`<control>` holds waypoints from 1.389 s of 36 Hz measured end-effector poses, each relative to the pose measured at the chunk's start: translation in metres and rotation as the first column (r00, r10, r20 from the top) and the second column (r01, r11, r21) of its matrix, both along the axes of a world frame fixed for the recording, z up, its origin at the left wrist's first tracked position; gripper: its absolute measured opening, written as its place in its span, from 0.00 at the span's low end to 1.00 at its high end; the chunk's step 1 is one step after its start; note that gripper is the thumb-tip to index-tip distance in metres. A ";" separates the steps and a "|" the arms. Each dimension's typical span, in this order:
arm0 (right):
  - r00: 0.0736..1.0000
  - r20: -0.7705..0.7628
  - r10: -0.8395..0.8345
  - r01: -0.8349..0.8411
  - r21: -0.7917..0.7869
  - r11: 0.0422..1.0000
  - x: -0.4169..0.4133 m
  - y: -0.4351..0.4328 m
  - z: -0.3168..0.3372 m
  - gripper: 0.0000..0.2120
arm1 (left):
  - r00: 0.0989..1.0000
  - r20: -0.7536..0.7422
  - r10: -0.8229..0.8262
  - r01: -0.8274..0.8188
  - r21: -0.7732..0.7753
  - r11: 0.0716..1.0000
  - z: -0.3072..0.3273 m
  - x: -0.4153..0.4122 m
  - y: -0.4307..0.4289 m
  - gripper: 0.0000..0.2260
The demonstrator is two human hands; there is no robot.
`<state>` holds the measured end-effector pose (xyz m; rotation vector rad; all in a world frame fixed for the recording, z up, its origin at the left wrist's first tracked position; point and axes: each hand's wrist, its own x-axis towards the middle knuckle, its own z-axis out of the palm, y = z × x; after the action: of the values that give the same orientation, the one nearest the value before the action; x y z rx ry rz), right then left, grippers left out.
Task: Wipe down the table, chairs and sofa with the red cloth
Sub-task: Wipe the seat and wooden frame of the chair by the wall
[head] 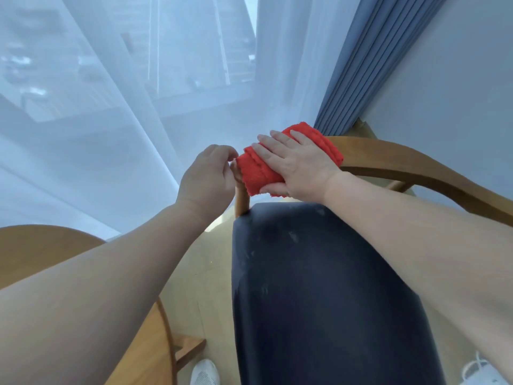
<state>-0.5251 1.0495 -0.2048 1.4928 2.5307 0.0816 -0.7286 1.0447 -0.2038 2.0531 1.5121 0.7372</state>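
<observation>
- Head view: your right hand lies over the cloth, fingers straight across its top and thumb tucked under its near edge, so the hand clamps the cloth.
- The cloth is folded and wrapped over the left end of the chair's wooden rail, far beyond the seat.
- Your left hand sits just left of the cloth with fingers curled. The fingertips meet the rail's end. I cannot tell whether they grip the wood, pinch the cloth's edge, or hold nothing.
- The two hands are close, with the cloth's left edge between them.
- The seat is dark, with pale smudges near its far edge.
- A round wooden table shows at near left.
- A sheer curtain hangs far left, with a blue drape to its right.
- A white shoe is on the floor by the seat.
</observation>
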 end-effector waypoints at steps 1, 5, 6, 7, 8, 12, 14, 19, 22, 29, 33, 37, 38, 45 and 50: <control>1.000 0.012 -0.015 0.015 0.002 1.000 0.004 -0.001 0.000 0.41 | 1.000 -0.008 -0.010 0.010 0.002 1.000 0.001 0.002 0.000 0.14; 0.998 0.036 -0.055 0.054 0.016 0.998 0.021 -0.004 0.001 0.42 | 0.997 -0.062 -0.043 0.044 0.020 0.999 -0.002 0.011 -0.001 0.12; 0.998 0.036 -0.060 0.059 0.023 0.998 0.025 -0.004 0.001 0.42 | 0.996 -0.073 -0.053 0.055 0.030 0.998 -0.002 0.014 -0.001 0.12; 0.997 0.035 -0.063 0.062 0.031 0.998 0.029 -0.005 0.001 0.42 | 0.994 -0.083 -0.065 0.069 0.042 0.997 -0.002 0.017 -0.001 0.12; 0.997 0.035 -0.066 0.065 0.038 0.997 0.032 -0.005 0.001 0.42 | 0.992 -0.097 -0.079 0.085 0.058 0.995 -0.002 0.021 -0.001 0.12; 0.996 0.034 -0.082 0.081 0.038 0.996 0.040 -0.005 0.001 0.42 | 0.980 -0.158 -0.121 0.136 0.090 0.987 -0.002 0.038 0.007 0.11; 0.995 0.037 -0.098 0.096 0.051 0.994 0.047 -0.005 0.000 0.42 | 0.976 -0.172 -0.131 0.146 0.076 0.986 -0.004 0.049 0.014 0.11; 0.990 0.028 -0.137 0.135 0.074 0.988 0.073 -0.008 -0.001 0.43 | 0.976 -0.192 -0.100 0.101 -0.003 0.995 -0.008 0.077 0.025 0.13; 0.988 0.030 -0.152 0.149 0.075 0.986 0.082 -0.009 0.001 0.44 | 0.965 -0.250 -0.078 0.077 -0.012 0.997 -0.008 0.095 0.031 0.13; 0.987 0.003 -0.159 0.159 0.081 0.984 0.105 -0.012 0.001 0.45 | 0.942 -0.333 -0.027 0.051 0.063 0.997 -0.011 0.102 0.034 0.12; 0.984 0.005 -0.180 0.179 0.085 0.980 0.117 -0.017 0.004 0.44 | 0.935 -0.354 -0.035 0.066 0.075 0.995 -0.010 0.103 0.034 0.13; 0.975 0.012 -0.221 0.220 0.086 0.972 0.130 -0.023 0.005 0.45 | 0.919 -0.389 -0.068 0.118 0.105 0.988 -0.012 0.103 0.035 0.12; 0.973 0.017 -0.230 0.227 0.084 0.970 0.132 -0.024 0.005 0.45 | 0.916 -0.394 -0.080 0.132 0.107 0.985 -0.012 0.103 0.035 0.11; 0.962 0.019 -0.271 0.269 0.074 0.960 0.145 -0.028 0.004 0.47 | 0.840 -0.479 -0.256 0.351 0.120 0.928 -0.014 0.100 0.032 0.21; 0.945 -0.001 -0.327 0.326 0.068 0.943 0.161 -0.037 0.003 0.46 | 0.660 -0.629 -0.411 0.563 0.051 0.825 -0.009 0.097 0.031 0.27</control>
<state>-0.3640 1.0123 -0.2020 1.9108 2.2551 0.1246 -0.6314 1.0758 -0.2126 2.9046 1.0477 0.0347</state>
